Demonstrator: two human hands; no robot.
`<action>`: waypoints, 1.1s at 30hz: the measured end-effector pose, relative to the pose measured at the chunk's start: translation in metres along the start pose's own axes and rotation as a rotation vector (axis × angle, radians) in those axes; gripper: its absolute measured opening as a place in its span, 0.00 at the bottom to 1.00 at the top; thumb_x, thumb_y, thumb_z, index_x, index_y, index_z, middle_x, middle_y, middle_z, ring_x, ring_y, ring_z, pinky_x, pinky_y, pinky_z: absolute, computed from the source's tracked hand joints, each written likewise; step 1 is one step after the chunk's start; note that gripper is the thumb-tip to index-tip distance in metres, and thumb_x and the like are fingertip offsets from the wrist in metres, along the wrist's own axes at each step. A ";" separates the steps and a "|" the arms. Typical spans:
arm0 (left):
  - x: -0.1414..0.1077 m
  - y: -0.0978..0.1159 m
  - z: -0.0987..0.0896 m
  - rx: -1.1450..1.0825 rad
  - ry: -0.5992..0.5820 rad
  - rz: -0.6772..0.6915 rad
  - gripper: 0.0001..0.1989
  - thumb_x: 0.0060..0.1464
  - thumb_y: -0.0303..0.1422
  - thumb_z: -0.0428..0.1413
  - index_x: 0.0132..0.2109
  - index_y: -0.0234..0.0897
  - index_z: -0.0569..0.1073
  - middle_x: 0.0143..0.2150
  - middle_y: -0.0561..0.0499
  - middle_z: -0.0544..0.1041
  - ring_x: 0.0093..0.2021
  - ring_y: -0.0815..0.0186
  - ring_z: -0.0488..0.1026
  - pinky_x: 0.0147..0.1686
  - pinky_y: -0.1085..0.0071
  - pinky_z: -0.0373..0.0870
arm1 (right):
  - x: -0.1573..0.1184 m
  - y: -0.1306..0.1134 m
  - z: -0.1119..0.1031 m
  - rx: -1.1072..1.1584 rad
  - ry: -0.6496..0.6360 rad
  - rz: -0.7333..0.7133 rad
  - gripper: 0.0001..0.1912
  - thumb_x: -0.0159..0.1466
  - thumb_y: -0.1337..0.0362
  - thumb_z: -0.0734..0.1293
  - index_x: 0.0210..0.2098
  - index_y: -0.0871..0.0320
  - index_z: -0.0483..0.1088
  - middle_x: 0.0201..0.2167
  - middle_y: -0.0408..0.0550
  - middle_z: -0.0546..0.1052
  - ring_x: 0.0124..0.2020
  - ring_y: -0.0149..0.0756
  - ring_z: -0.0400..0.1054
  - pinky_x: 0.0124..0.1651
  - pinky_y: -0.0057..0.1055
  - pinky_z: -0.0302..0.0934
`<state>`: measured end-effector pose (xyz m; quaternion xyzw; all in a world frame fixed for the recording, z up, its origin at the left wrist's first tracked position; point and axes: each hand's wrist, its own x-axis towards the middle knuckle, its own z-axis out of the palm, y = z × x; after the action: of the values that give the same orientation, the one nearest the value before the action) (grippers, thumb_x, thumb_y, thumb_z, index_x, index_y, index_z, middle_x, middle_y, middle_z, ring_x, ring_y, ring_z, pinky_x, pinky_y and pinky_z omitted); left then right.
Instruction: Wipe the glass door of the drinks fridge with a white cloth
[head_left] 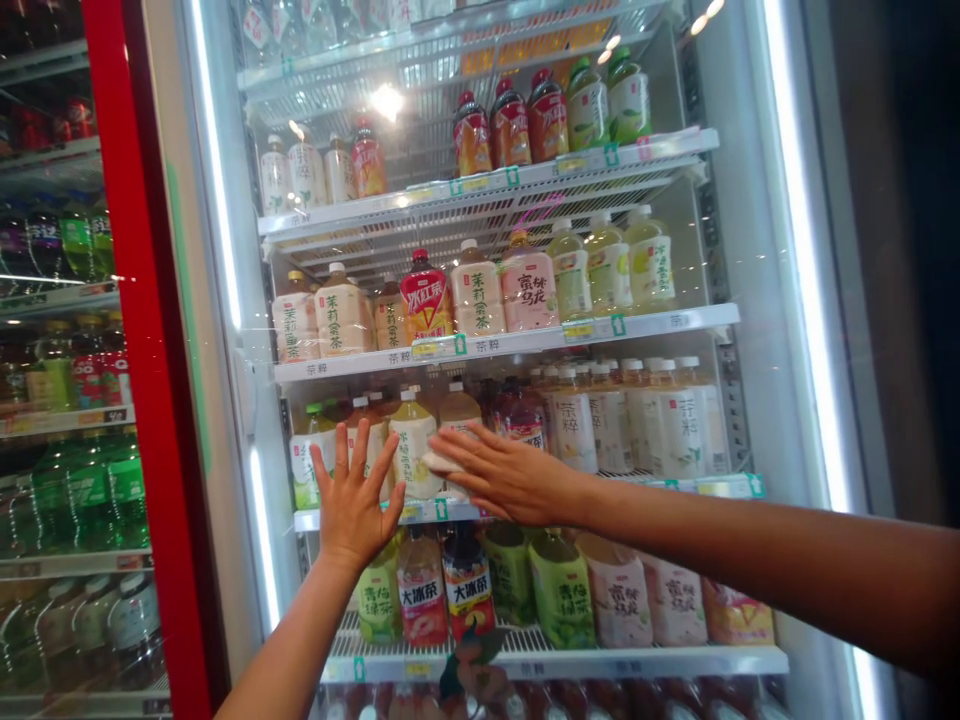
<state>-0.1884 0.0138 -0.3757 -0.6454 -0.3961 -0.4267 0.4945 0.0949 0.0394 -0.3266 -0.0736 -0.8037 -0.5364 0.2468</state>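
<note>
Forearms: nearest to my view; left forearm (289,640) rises from the lower edge, right forearm (735,530) reaches in from the right side
Left fingers: spread wide, pointing up, holding nothing that I can see; left hand (352,515) is before the glass door (388,102), but whether it touches I cannot tell
Right fingers: straight and narrow together, laid over a white piece; right hand (517,475) points to the left, just beside the left hand
White piece (441,463): under the right fingers, at the glass door, partly covered; cloth or paper, I cannot tell
Bottle row behind hands: upright bottles with pale labels, several with white caps
Lower shelf (645,662): bottles with green, pink and dark labels, upright
Upper shelves: more upright bottles, among them a red-labelled bottle (426,300) next to a pale one
Light strips: left strip (214,150) and right strip (810,250) shine at both sides of the shelves
Red frame (142,300): at the left, beside other shelves with drinks
</note>
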 end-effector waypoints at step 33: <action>-0.023 0.005 0.000 -0.014 0.008 -0.002 0.40 0.64 0.39 0.56 0.77 0.52 0.47 0.81 0.50 0.42 0.81 0.51 0.35 0.76 0.40 0.26 | -0.009 -0.009 0.000 0.019 -0.011 0.202 0.33 0.73 0.57 0.60 0.74 0.60 0.52 0.78 0.54 0.47 0.80 0.46 0.30 0.78 0.56 0.39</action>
<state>-0.1907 0.0110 -0.3991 -0.6468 -0.3917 -0.4325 0.4911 0.0996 0.0371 -0.3382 -0.1548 -0.7987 -0.5005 0.2960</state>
